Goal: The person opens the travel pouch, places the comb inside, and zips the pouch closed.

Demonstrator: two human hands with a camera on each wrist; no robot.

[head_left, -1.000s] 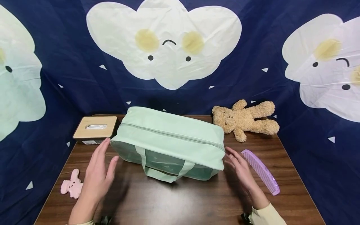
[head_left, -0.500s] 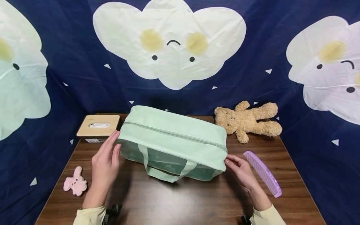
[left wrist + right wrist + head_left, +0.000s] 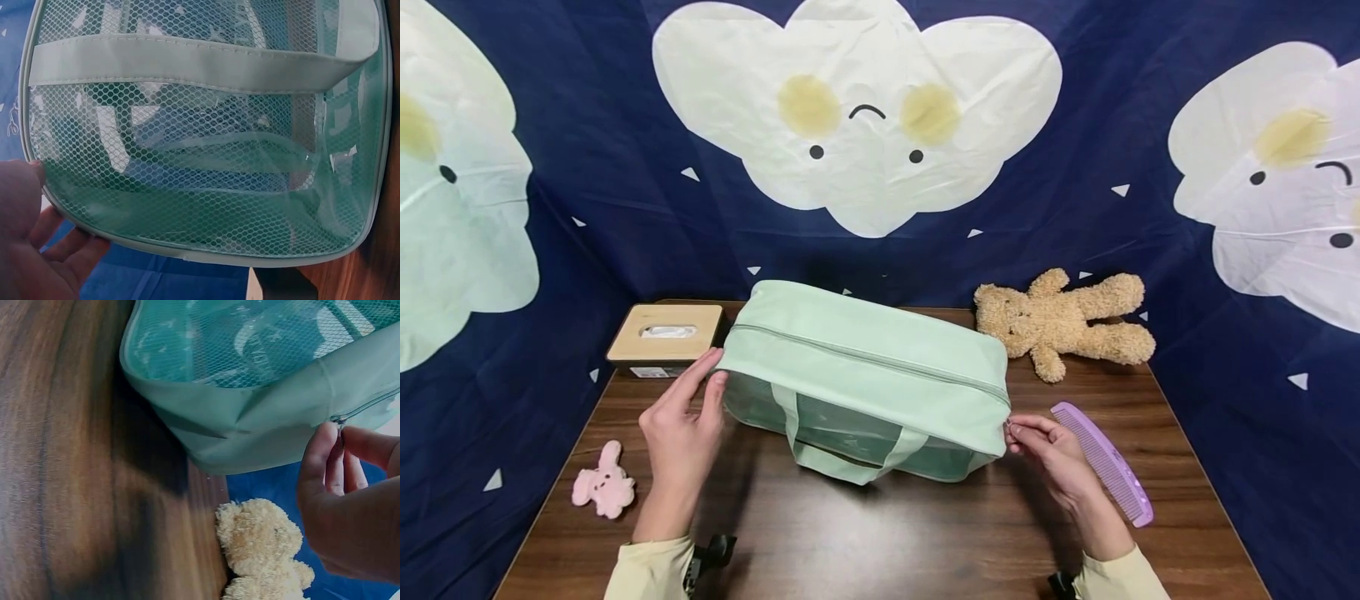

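A mint-green bag (image 3: 880,358) with see-through mesh sides stands on the table, its carry strap (image 3: 842,467) hanging toward me. A closed zipper (image 3: 880,360) runs along its top. My left hand (image 3: 683,425) grips the bag's left end, with the thumb on the front edge and the fingers behind it. At the right end, my right hand (image 3: 1060,462) pinches the zipper pull (image 3: 339,422) between thumb and forefinger. In the left wrist view, the fingers (image 3: 75,253) lie along the piped edge of the bag.
A wood-topped tissue box (image 3: 666,327) sits at the back left. A pink plush rabbit (image 3: 606,483) lies at the left, and a tan teddy bear (image 3: 1063,325) at the back right. The purple comb (image 3: 1105,462) is right beside my right hand. Blue cloth hangs behind.
My left hand has come in to the bag's left end and taken hold of it. My right hand has closed its fingertips on the zipper pull. The bag stays in place.
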